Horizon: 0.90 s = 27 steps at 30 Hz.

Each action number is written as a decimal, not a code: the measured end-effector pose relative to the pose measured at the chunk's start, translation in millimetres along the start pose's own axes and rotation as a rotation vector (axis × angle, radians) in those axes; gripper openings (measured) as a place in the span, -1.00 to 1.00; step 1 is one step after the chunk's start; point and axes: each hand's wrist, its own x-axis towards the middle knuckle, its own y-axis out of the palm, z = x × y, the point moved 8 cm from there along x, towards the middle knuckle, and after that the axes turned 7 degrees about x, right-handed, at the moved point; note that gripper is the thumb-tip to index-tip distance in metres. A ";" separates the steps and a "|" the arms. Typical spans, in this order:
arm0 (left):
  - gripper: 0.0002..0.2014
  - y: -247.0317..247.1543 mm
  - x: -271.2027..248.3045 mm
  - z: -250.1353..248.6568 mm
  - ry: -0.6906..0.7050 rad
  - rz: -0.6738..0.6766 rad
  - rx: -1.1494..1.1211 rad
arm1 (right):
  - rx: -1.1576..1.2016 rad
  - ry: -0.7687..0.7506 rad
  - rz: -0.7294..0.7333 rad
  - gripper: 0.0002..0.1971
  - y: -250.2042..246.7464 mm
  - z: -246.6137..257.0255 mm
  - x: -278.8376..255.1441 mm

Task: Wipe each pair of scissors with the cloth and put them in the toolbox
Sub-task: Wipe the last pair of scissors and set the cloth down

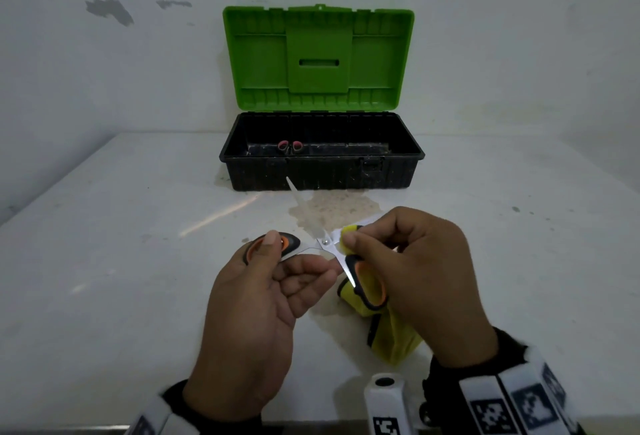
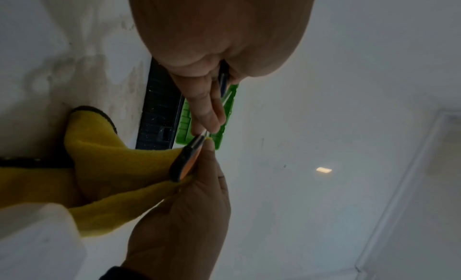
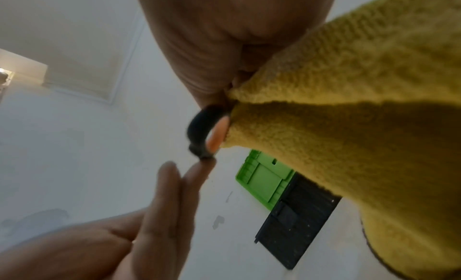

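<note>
Left of centre in the head view, the left hand [image 1: 256, 299] pinches one orange-and-black handle of the opened scissors [image 1: 327, 244], thumb on top of the loop, fingers curled beneath. One blade points up toward the toolbox [image 1: 322, 171], which stands open at the top centre of the white table [image 1: 104, 261], pink handles showing inside. To the right, the right hand [image 1: 412, 278] pinches the yellow cloth [image 1: 394, 337] round the other blade, just beside the pivot.
</note>
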 end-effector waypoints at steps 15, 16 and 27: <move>-0.71 -1.3 -0.1 -7.6 -0.035 0.047 -0.023 | 0.121 0.084 -0.126 -0.86 -30.3 -19.7 17.6; -0.71 -1.9 0.3 -6.7 -0.039 0.042 -0.025 | 0.122 0.088 -0.134 -0.86 -32.7 -22.2 19.1; -0.72 -6.4 10.0 -1.4 0.023 -0.007 0.060 | 0.044 -0.005 -0.063 -0.87 -23.8 2.0 10.6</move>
